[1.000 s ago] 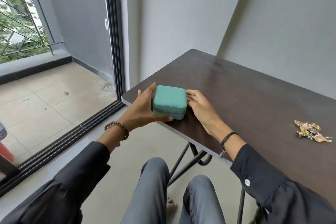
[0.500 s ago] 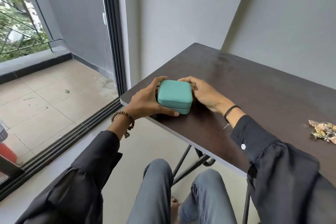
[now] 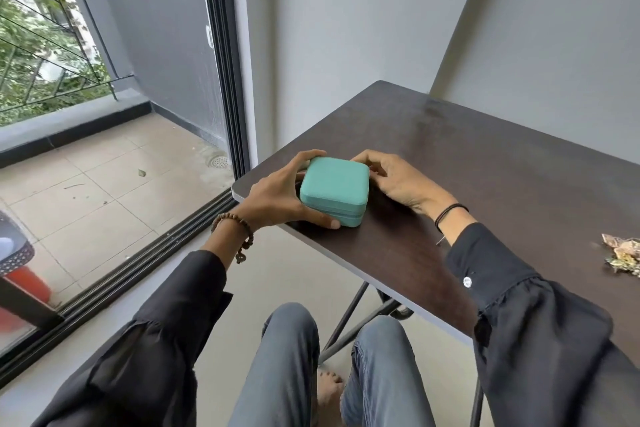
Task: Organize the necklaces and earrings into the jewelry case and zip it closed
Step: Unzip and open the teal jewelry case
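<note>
The teal jewelry case [image 3: 334, 189] lies flat on the dark desk [image 3: 485, 166], lid up and closed, at the desk's near-left corner and just inside the near edge. It is close to square with rounded corners, so no side reads as the longer one; its zip seam runs level round the side wall that faces the person.

The left hand [image 3: 277, 198] has the case in its grip from the left: the thumb lies along the foot of the near wall and the fingers curl over the far-left corner. The right hand [image 3: 398, 180] rests on the desk at the case's right wall, its grip clenched, fingers curled in against the far-right corner; whether they pinch a zip pull there cannot be told.

A bead bracelet [image 3: 235, 229] circles the left wrist and a black cord [image 3: 450, 213] the right. A small heap of gold-toned jewelry [image 3: 623, 255] lies well apart, toward the desk's right side
</note>
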Demonstrator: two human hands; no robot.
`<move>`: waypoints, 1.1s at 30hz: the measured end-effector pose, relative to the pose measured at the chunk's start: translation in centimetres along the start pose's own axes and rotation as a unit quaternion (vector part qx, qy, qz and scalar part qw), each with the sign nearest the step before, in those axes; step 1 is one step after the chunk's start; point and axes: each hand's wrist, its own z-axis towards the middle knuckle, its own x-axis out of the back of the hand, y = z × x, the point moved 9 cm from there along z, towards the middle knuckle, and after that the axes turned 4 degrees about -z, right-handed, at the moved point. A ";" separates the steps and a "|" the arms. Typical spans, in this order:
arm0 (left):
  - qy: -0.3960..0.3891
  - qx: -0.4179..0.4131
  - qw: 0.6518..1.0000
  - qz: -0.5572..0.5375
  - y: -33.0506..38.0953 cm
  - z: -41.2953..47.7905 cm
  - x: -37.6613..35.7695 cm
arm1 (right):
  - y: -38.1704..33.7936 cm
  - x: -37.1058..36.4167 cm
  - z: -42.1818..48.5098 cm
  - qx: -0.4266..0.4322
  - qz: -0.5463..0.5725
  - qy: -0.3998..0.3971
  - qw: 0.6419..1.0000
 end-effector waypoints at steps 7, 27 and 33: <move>-0.003 0.005 0.998 -0.065 0.3 0.0 0.4 | 0.1 -0.5 -0.6 -0.010 0.161 -0.044 0.986; -0.109 -0.002 0.984 -0.141 0.8 0.0 0.5 | 1.3 -1.6 -2.4 -0.068 0.368 -0.095 0.923; -0.106 -0.007 0.979 -0.172 1.6 -0.4 0.5 | 0.1 -2.3 -3.1 -0.074 0.404 -0.082 0.908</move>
